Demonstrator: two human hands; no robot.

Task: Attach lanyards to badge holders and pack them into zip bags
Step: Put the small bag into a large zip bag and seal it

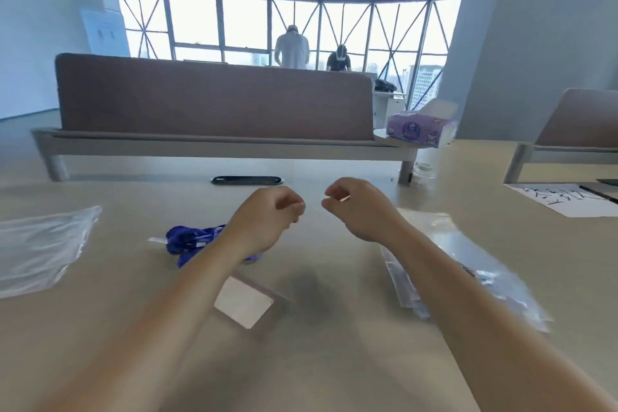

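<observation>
Left hand [267,214] curled, empty; right hand [357,211] pinching, blur hides what. Lanyard [187,239] and badge holder [244,306] lie on desk [334,361] between zip bags [43,244], probably staged within reach for clipping.

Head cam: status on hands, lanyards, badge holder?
Left hand and right hand above table, fingers curled, nothing visibly held. Lanyards bunched on table, partly hidden by left forearm; badge holder lies apart, unattached. Nothing blocking either.
</observation>
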